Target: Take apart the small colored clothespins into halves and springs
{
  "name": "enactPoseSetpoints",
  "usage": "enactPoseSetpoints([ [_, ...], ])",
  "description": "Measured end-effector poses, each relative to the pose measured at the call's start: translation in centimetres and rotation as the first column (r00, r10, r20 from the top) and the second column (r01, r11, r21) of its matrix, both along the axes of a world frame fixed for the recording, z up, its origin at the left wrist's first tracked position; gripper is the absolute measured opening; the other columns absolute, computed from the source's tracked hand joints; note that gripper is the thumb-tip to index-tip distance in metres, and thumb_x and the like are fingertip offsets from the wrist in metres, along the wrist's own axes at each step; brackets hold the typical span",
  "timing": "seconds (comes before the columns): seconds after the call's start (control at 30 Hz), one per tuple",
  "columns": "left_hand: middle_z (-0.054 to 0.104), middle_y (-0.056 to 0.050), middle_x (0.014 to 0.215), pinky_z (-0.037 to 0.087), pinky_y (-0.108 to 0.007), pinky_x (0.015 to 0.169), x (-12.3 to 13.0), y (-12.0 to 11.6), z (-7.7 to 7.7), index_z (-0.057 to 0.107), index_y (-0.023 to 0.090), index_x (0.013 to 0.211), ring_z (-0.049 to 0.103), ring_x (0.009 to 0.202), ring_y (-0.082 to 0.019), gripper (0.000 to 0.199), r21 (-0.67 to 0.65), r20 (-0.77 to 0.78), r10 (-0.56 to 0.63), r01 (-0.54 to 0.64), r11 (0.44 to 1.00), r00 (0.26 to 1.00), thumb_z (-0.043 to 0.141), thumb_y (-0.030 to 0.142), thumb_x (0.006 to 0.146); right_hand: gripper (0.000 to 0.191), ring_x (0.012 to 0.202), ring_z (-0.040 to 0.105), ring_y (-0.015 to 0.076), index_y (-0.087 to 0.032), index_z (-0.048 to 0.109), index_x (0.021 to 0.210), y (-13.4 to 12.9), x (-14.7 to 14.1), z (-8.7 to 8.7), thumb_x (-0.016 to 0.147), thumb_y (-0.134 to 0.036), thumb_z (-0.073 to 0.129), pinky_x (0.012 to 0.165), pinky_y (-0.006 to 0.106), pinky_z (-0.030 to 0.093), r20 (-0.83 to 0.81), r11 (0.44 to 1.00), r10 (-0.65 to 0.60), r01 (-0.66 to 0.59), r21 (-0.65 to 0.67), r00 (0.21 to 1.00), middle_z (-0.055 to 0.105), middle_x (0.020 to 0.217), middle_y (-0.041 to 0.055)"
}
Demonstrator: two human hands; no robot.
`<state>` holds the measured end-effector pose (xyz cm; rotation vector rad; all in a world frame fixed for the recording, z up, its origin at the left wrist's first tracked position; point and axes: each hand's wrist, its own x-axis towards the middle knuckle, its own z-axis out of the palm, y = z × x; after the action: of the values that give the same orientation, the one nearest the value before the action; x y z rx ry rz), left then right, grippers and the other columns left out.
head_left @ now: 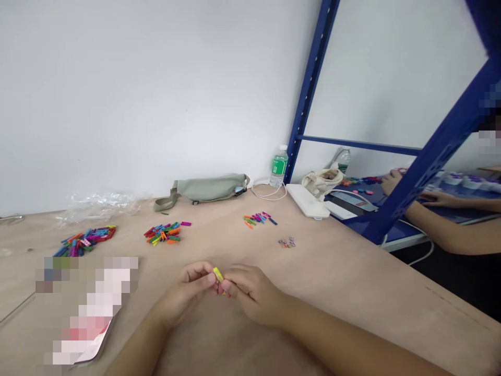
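My left hand [188, 288] and my right hand [250, 292] meet low in the middle of the view, over a light wooden tabletop [336, 292]. Between their fingertips is a small yellow piece [218, 277], probably a mini clothespin, and both hands pinch it. Fingers hide part of it. Beyond my hands lie loose multicoloured mini clothespins in three groups: a long heap [84, 241], a smaller heap [162, 233] and a small cluster [258, 219]. A few tiny separate pieces [287, 243] sit nearer my right hand.
A pixelated flat object [88, 308] lies at the near left. A grey-green waist bag [203, 190], plastic wrap [97, 206], water bottle [279, 166] and white power bank [307, 201] line the back. Past a blue shelf frame [313, 89], a co-worker's hands [440, 198] work at another table.
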<state>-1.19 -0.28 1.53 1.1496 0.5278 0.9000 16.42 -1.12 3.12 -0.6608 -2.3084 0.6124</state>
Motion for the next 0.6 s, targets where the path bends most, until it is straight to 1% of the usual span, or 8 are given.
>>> enactPoseSetpoints([
  [0.07,0.057,-0.002,0.062,0.038,-0.025,0.062,0.0,0.0,-0.1,0.06,0.014,0.071,0.05,0.061,-0.012,0.011,0.033,-0.017,0.022,-0.021,0.999,1.0,0.058,0.026,0.071,0.029,0.074,0.051,0.0136,-0.016,0.053,0.083,0.1,0.1,0.1,0.089,-0.027,0.027,0.071,0.025,0.039,0.004,1.0,0.024,-0.024,-0.014,1.0,0.056,0.077,0.0048],
  [0.13,0.056,-0.001,0.062,0.038,-0.025,0.062,0.2,0.1,-0.3,0.06,0.014,0.07,0.049,0.061,-0.012,0.011,0.055,-0.022,0.065,-0.063,0.997,0.998,0.058,0.025,0.072,0.028,0.072,0.05,0.0136,-0.016,0.053,0.082,0.0,0.0,0.0,0.089,-0.028,0.028,0.07,0.025,0.039,-0.007,1.0,-0.006,0.005,-0.028,1.0,0.055,0.075,0.0044],
  [0.23,0.057,-0.001,0.062,0.039,-0.024,0.063,0.7,0.2,-0.5,0.061,0.014,0.068,0.049,0.062,-0.011,0.012,0.029,0.001,0.161,-0.161,0.987,0.987,0.059,0.025,0.072,0.03,0.069,0.049,0.0134,-0.017,0.052,0.075,-0.1,-0.3,-0.1,0.088,-0.03,0.028,0.067,0.024,0.039,-0.06,0.989,-0.137,0.134,-0.059,0.989,0.053,0.071,0.0035],
  [0.3,0.057,-0.001,0.063,0.04,-0.023,0.063,1.1,0.1,-0.7,0.061,0.014,0.067,0.05,0.062,-0.011,0.012,-0.024,0.036,0.236,-0.235,0.972,0.971,0.06,0.026,0.071,0.031,0.066,0.048,0.0128,-0.017,0.049,0.068,-0.2,-0.4,0.0,0.088,-0.03,0.029,0.064,0.023,0.038,-0.111,0.965,-0.258,0.25,-0.083,0.96,0.051,0.067,0.0024],
  [0.37,0.059,0.0,0.064,0.041,-0.023,0.064,1.5,0.1,-0.8,0.063,0.014,0.069,0.052,0.061,-0.01,0.013,-0.086,0.07,0.3,-0.294,0.952,0.951,0.061,0.027,0.069,0.031,0.062,0.045,0.0119,-0.016,0.046,0.064,-0.1,-0.4,0.1,0.088,-0.03,0.031,0.059,0.022,0.037,-0.141,0.937,-0.345,0.333,-0.104,0.928,0.048,0.063,0.001],
  [0.43,0.061,0.0,0.064,0.042,-0.024,0.065,1.7,0.0,-0.9,0.064,0.014,0.072,0.053,0.06,-0.01,0.014,-0.134,0.082,0.333,-0.321,0.938,0.939,0.063,0.027,0.067,0.031,0.06,0.044,0.0112,-0.016,0.046,0.064,0.0,-0.3,0.2,0.088,-0.03,0.031,0.057,0.021,0.035,-0.146,0.923,-0.38,0.364,-0.126,0.913,0.046,0.061,0.0002],
  [0.5,0.062,0.0,0.065,0.043,-0.024,0.065,1.8,0.0,-0.9,0.064,0.014,0.073,0.055,0.06,-0.011,0.016,-0.16,0.076,0.34,-0.325,0.932,0.937,0.064,0.028,0.066,0.031,0.06,0.043,0.0107,-0.016,0.048,0.065,0.3,-0.1,0.2,0.088,-0.029,0.03,0.056,0.02,0.034,-0.137,0.916,-0.393,0.375,-0.144,0.909,0.045,0.062,-0.0003],
  [0.6,0.065,-0.002,0.072,0.043,-0.025,0.068,1.9,0.0,-1.0,0.064,0.015,0.075,0.057,0.064,-0.012,0.016,-0.175,0.068,0.331,-0.315,0.933,0.941,0.065,0.028,0.065,0.03,0.056,0.041,0.0098,-0.016,0.049,0.065,1.0,0.4,0.0,0.087,-0.029,0.033,0.052,0.02,0.032,-0.067,0.909,-0.405,0.393,-0.141,0.912,0.043,0.058,-0.0021],
])
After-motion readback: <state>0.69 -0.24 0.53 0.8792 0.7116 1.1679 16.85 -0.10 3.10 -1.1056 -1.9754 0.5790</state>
